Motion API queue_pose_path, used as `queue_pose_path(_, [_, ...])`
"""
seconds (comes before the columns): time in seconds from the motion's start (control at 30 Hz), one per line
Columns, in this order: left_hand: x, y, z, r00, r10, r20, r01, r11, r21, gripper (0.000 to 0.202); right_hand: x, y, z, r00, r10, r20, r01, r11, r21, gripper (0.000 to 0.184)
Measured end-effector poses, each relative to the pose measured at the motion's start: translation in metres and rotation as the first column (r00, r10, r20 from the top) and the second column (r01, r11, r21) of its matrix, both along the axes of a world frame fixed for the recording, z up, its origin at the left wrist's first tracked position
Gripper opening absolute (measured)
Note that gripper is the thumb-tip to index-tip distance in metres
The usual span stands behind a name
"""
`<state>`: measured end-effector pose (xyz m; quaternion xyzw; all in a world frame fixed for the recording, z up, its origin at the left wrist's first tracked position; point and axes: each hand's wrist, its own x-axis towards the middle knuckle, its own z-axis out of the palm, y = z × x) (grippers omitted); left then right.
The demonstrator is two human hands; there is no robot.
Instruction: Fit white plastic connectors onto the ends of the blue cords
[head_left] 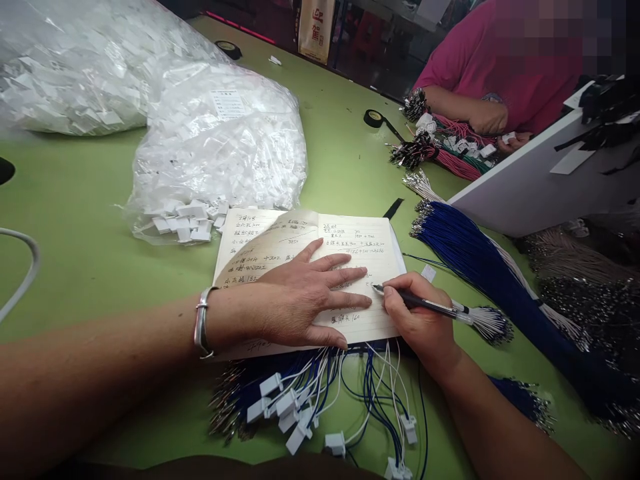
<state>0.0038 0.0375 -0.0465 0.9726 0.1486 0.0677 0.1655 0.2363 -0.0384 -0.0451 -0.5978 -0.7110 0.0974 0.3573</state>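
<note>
An open notebook (350, 237) with handwritten lines lies on the green table (80, 247). My left hand (305, 297) lies flat on its pages, fingers spread, with a metal bracelet (203, 322) on the wrist. My right hand (417, 320) is closed around a pen (425, 305), whose tip touches the right page's edge. Under the notebook's near edge lie blue and white wires with white connectors (300, 407).
Two clear bags of white connectors (220, 140) sit at the back left. Bundles of blue wires (480, 267) lie to the right beside a white board (525, 187). A person in a pink shirt (500, 60) handles wires at the far right. Black tape rolls (373, 118) lie beyond.
</note>
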Motion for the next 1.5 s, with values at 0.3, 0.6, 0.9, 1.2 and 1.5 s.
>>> queue_pose_path(0.3, [-0.0004, 0.0003, 0.0000, 1.000, -0.008, -0.006, 0.008, 1.000, 0.012, 0.062, -0.0012, 0.0022, 0.0006, 1.000, 0.001, -0.009, -0.001, 1.000, -0.005, 0.012])
queue_pose_path(0.6, [0.0002, -0.0001, -0.0006, 1.000, -0.003, 0.015, 0.003, 1.000, 0.010, 0.061, -0.0002, 0.0009, 0.0006, 1.000, -0.018, -0.004, 0.018, 1.000, -0.011, 0.012])
queue_pose_path(0.9, [-0.0005, 0.0002, -0.0006, 1.000, -0.008, 0.019, 0.008, 1.000, 0.013, 0.061, -0.0015, 0.0018, 0.0023, 1.000, -0.006, -0.004, 0.006, 1.000, -0.008, 0.011])
queue_pose_path(1.2, [-0.0002, 0.0001, 0.0004, 1.000, -0.005, 0.029, 0.005, 1.000, -0.002, 0.061, -0.0012, 0.0021, 0.0029, 1.000, -0.007, -0.002, 0.007, 1.000, -0.031, 0.013])
queue_pose_path(1.5, [-0.0007, 0.0000, 0.0013, 0.999, -0.007, 0.034, 0.007, 1.000, 0.006, 0.061, -0.0011, 0.0004, 0.0017, 0.999, -0.045, -0.020, 0.044, 0.997, -0.059, 0.011])
